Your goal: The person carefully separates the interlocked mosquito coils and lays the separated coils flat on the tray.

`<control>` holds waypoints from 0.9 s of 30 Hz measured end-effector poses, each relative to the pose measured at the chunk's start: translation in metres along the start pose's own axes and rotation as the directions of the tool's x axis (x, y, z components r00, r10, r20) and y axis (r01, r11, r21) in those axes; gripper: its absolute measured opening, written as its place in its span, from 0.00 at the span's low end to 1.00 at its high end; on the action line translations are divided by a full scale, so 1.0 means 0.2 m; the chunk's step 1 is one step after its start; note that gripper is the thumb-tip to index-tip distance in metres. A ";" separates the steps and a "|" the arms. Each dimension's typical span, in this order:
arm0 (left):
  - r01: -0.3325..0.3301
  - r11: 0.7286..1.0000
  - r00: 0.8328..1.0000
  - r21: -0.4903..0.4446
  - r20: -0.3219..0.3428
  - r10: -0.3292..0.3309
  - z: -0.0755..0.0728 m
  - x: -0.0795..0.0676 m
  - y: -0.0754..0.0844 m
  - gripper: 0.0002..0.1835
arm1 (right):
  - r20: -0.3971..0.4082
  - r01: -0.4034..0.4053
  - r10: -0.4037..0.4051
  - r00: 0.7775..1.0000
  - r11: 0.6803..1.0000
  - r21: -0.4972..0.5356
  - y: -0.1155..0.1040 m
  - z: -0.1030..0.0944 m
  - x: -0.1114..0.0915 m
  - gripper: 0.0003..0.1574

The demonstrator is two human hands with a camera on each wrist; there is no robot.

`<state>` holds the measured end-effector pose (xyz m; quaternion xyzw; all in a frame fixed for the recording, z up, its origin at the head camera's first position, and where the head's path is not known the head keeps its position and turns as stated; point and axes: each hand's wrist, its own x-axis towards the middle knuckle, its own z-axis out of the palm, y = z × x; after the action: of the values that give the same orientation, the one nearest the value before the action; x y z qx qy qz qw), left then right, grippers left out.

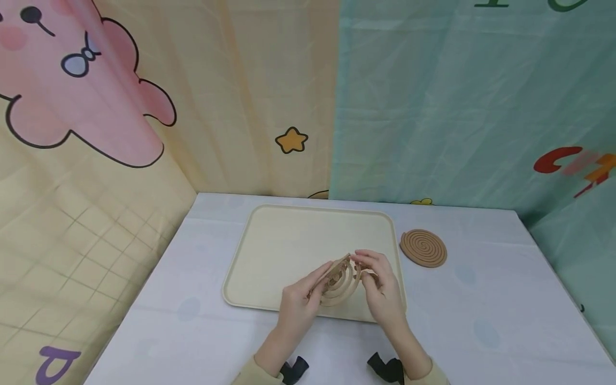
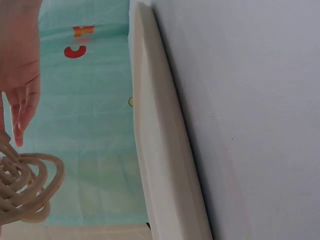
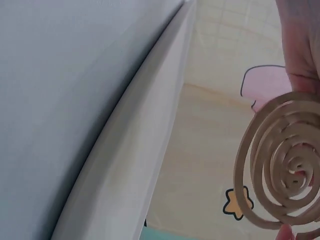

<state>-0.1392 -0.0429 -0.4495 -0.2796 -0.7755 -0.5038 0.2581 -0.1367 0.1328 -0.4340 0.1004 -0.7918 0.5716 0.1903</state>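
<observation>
The pale spiral coil (image 1: pixel 339 289) is suspended above the near right part of the tray (image 1: pixel 308 230), apart from its surface. The left hand (image 1: pixel 298 299) grips one side of the coil between thumb and fingers; the right hand (image 1: pixel 385 294) pinches the opposite edge with its fingertips. This two-sided grip probably serves to support the slender turns, which stand spread out of plane and look liable to snap under uneven load. Whether the piece is one coil or two nested coils cannot be determined. The tray is a shallow, raised-rim container, presumably positioned to catch fragments; the floor behind the hands is hidden. A brown coil (image 1: pixel 423 248) lies flat on the counter (image 1: pixel 486 299), just outside the tray's right rim.
</observation>
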 end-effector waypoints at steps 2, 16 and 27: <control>-0.069 0.997 0.997 0.041 -0.034 0.070 0.01 -0.01 0.00 0.21 | 0.017 -0.119 0.118 0.993 0.991 0.065 -0.03 0.01 -0.01 0.21; -0.151 0.986 0.976 0.073 -0.147 0.161 0.03 -0.04 -0.01 0.22 | 0.157 -0.306 0.313 0.937 0.950 -0.068 -0.12 0.07 -0.07 0.10; 0.253 0.963 0.966 -0.097 -0.032 -0.257 -0.01 -0.01 0.01 0.08 | 0.212 -0.147 0.189 0.959 0.969 -0.196 -0.14 0.01 -0.06 0.11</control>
<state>-0.1355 -0.0444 -0.4494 -0.1777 -0.7751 -0.5741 0.1949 -0.1167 0.1209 -0.4157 0.0803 -0.8621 0.4971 0.0564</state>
